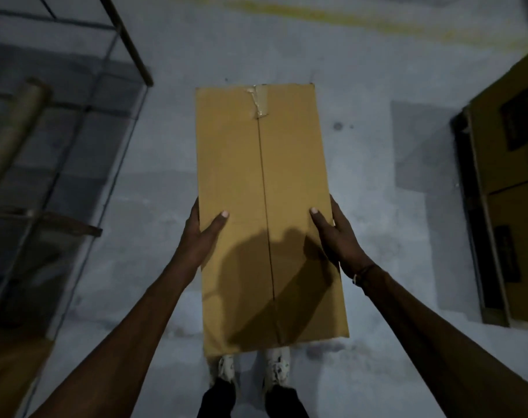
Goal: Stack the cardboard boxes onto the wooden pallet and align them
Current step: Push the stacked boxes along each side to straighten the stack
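A long brown cardboard box [265,176] is held lengthwise in front of me above the grey floor, its top seam taped at the far end. My left hand [201,233] grips its left edge, thumb on top and fingers hidden underneath. My right hand [336,233] grips the right edge the same way. At the right edge of view, stacked cardboard boxes [511,140] with dark labels sit on a dark pallet [471,206].
A metal-framed shelf rack [60,140] with cardboard rolls stands at the left. A yellow painted line [332,16] crosses the floor far ahead. My shoes [253,366] show below the box. Another brown box corner [6,372] lies bottom left.
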The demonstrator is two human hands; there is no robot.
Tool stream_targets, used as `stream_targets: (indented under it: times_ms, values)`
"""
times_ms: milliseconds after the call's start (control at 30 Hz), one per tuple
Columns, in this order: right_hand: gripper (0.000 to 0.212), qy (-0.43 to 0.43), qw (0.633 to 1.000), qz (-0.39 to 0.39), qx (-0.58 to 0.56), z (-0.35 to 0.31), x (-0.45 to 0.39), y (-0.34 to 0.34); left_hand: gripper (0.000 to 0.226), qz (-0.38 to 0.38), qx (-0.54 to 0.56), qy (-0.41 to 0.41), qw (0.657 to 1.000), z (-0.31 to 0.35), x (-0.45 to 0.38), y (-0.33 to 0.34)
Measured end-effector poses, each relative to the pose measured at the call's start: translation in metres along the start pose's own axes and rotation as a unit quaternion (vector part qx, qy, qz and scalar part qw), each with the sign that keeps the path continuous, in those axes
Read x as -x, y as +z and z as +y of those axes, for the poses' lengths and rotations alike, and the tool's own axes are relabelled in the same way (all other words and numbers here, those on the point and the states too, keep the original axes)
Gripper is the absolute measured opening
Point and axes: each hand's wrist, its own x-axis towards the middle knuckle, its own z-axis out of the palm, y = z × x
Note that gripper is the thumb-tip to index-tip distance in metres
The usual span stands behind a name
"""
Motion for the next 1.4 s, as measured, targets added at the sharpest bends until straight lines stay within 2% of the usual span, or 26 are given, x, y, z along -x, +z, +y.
stream_targets:
  times_ms: [300, 533, 733, 867, 1000, 1133, 1267, 1400]
  values:
    - [0.054, -0.102, 0.995, -0.016, -0.009, -0.217, 0.129, -0.077, 0.069, 0.032, 0.096, 0.099, 0.990, 0.194, 0.161, -0.039]
    - [0.061, -0.148, 0.989, 0.002, -0.016, -0.291, 0.247, -0.105, 0.091, 0.022, 0.130, 0.129, 0.983, 0.259, 0.278, -0.065]
    - [0.059, -0.170, 0.984, 0.039, -0.024, -0.288, 0.331, -0.115, 0.088, -0.012, 0.139, 0.161, 0.977, 0.267, 0.349, -0.067]
    - [0.064, -0.165, 0.982, 0.085, -0.036, -0.268, 0.385, -0.121, 0.076, -0.049, 0.124, 0.172, 0.976, 0.259, 0.386, -0.061]
    - [0.062, -0.166, 0.976, 0.136, -0.041, -0.239, 0.450, -0.131, 0.081, -0.094, 0.098, 0.189, 0.972, 0.245, 0.417, -0.047]
    - [0.059, -0.144, 0.969, 0.192, -0.061, -0.204, 0.513, -0.152, 0.079, -0.154, 0.068, 0.207, 0.964, 0.232, 0.454, -0.014]
    - [0.057, -0.120, 0.958, 0.251, -0.068, -0.176, 0.577, -0.185, 0.087, -0.216, 0.019, 0.208, 0.954, 0.226, 0.489, 0.033]
    - [0.053, -0.098, 0.942, 0.309, -0.085, -0.146, 0.637, -0.220, 0.076, -0.282, 0.018, 0.208, 0.936, 0.226, 0.529, 0.089]
